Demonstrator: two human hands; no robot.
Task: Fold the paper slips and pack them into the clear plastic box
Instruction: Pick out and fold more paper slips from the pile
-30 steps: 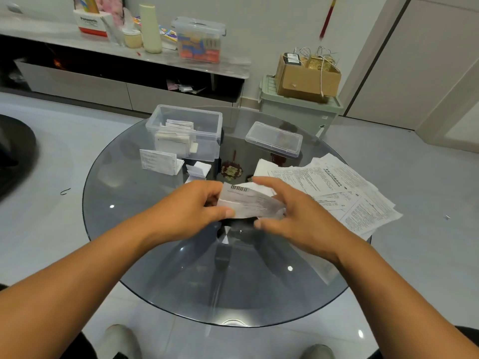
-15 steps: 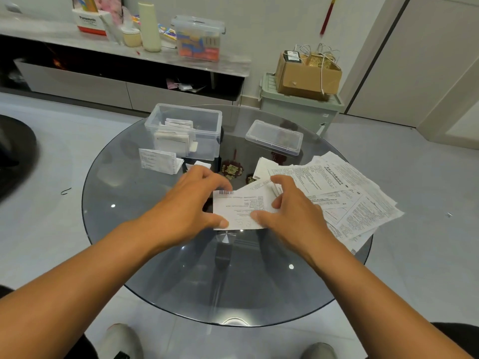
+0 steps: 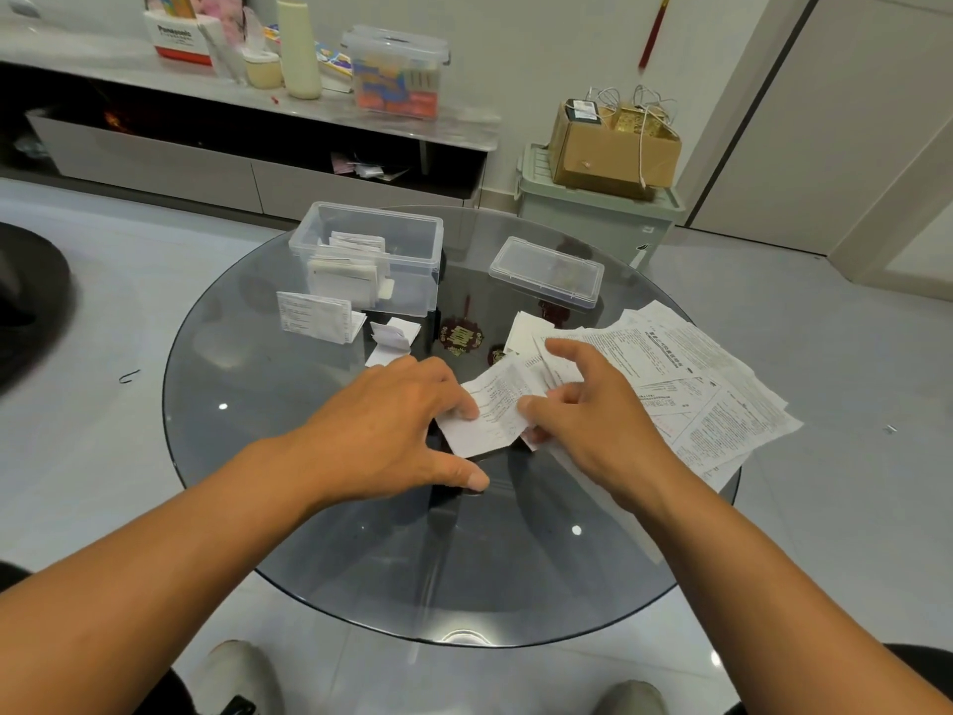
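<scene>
We lowered the white printed paper slip onto the round smoked-glass table, and it turned askew. Our left hand flattened over its left edge; our right hand curled onto its right end.

slip's print too small to read, its left edge under left hand

A home living room: behind the round glass counter, a low media console along the wall carries household clutter, beside it a cardboard box on a storage bin, glossy floor tiles around.
</scene>
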